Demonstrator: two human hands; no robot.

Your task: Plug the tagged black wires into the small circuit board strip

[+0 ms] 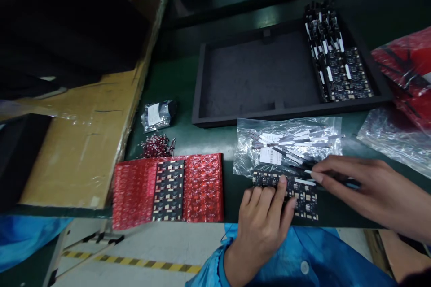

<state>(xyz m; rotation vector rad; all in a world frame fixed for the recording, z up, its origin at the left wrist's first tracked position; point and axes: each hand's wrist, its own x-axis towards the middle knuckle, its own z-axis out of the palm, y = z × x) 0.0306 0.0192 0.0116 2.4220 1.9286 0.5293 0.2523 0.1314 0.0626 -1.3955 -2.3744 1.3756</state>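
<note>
My left hand [264, 219] presses its fingers flat on a black circuit board panel [305, 197] lying at the table's front edge. My right hand [363, 190] pinches a thin flat cable strip [308, 172] over the same board, its white tip pointing left. Just behind the board lies a clear plastic bag [269, 143] holding several more strips and a white label.
A black foam tray [256, 71] sits behind, with finished boards [340, 65] stacked at its right end. Red bubble wrap [202, 188] with another board panel [169, 190] lies at front left, beside a cardboard box [84, 134]. Small parts bag [157, 114], red bags [407, 67] at right.
</note>
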